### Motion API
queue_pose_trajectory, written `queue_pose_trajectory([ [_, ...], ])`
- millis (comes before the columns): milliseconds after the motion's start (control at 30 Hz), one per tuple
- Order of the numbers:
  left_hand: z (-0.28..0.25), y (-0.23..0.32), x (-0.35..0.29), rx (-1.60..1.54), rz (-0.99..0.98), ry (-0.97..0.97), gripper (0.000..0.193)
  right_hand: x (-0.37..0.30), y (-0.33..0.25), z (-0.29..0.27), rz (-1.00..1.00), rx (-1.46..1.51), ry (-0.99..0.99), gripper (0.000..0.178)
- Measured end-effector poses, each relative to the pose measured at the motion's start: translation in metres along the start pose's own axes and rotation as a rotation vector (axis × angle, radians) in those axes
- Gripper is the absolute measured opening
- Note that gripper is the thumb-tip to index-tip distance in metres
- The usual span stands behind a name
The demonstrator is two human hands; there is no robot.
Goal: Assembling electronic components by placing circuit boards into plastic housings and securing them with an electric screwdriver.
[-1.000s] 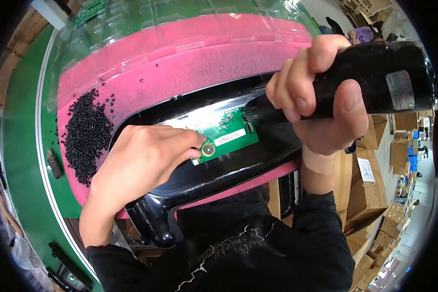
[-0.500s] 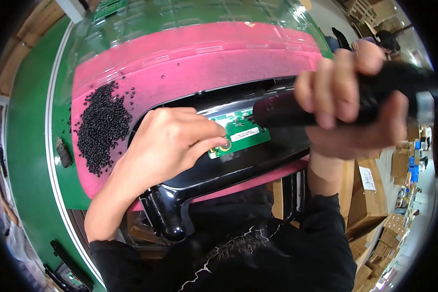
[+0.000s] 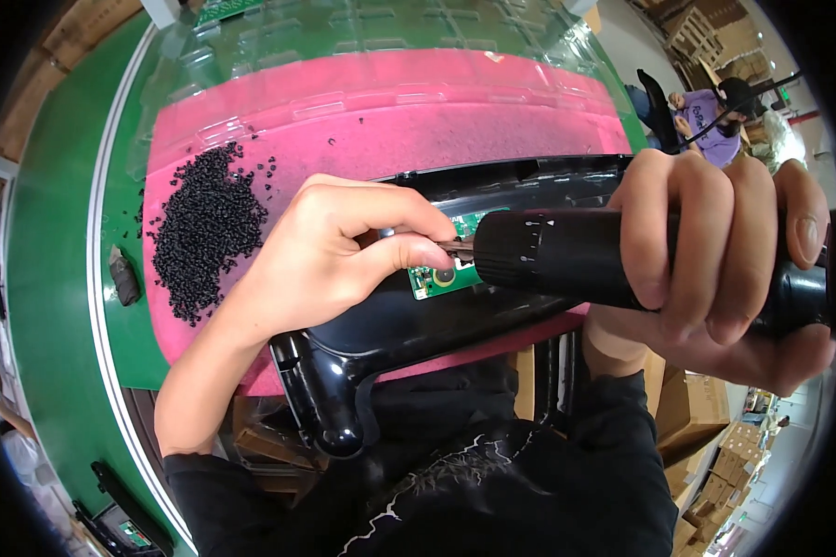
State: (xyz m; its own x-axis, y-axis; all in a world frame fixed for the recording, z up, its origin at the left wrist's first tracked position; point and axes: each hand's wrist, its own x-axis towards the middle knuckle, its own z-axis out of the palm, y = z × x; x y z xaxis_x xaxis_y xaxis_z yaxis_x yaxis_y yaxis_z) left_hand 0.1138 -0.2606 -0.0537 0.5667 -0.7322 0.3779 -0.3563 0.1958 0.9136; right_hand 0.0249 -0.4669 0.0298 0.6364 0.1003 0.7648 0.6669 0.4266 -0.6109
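Black screwdriver | right grip: wrapped round | left grip: pinching bit

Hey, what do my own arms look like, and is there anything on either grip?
Black sleeves end around the elbows, leaving both forearms bare. The left grip and right grip have no gloves, and no watch shows. The black shirt has a pale, jagged print.

1. From the wearer's head, a fisheye camera looks down, close above the left hand and right hand.
2. The wide view curves at its edges, from shirt below to boxes at right.
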Motion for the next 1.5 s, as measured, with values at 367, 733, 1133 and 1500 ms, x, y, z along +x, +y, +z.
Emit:
queue_pose_trajectory([
  [367, 0.000, 0.005, -0.004, 0.882, 0.174, 0.040, 0.016, -0.012, 0.046, 0.004, 0.250, -0.239, 0.173, 0.048],
  [733, -0.002, 0.001, -0.004, 0.969, 0.234, 0.132, 0.015, -0.012, 0.051, 0.005, 0.287, -0.297, 0.125, 0.048],
  [1133, 0.000, 0.002, -0.005, 1.011, 0.210, 0.096, 0.013, -0.009, 0.057, 0.005, 0.347, -0.257, 0.064, 0.049],
  [1500, 0.001, 0.003, -0.005, 1.022, 0.194, 0.088, 0.009, -0.015, 0.049, 0.001, 0.333, -0.414, 0.104, 0.045],
])
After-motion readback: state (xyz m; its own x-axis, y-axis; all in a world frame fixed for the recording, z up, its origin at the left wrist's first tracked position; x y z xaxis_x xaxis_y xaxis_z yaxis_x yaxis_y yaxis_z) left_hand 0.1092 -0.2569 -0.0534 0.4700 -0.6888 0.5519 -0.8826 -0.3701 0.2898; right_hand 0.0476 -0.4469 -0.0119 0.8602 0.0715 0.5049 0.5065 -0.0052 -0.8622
